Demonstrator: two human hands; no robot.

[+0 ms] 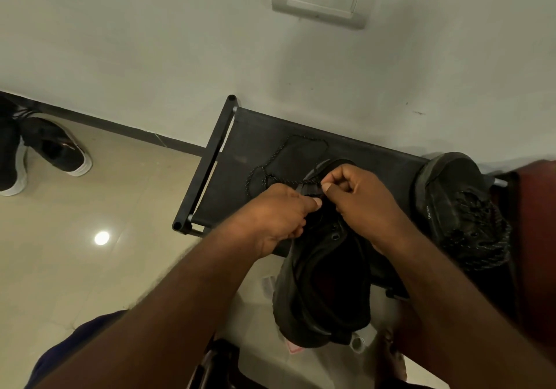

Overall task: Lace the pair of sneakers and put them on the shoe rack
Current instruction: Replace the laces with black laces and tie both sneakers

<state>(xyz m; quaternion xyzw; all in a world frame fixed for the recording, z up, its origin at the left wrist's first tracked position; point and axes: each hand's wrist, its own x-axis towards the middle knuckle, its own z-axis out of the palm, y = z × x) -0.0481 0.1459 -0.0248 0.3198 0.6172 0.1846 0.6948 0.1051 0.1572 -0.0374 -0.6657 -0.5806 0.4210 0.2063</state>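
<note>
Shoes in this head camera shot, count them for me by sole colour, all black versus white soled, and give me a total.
All-black sneakers: 2, one being laced and one at the right end of the rack
White-soled shoes: 2, both on the floor at left
Total: 4

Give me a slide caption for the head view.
Both hands thread a lace into a sneaker on the rack.
</note>
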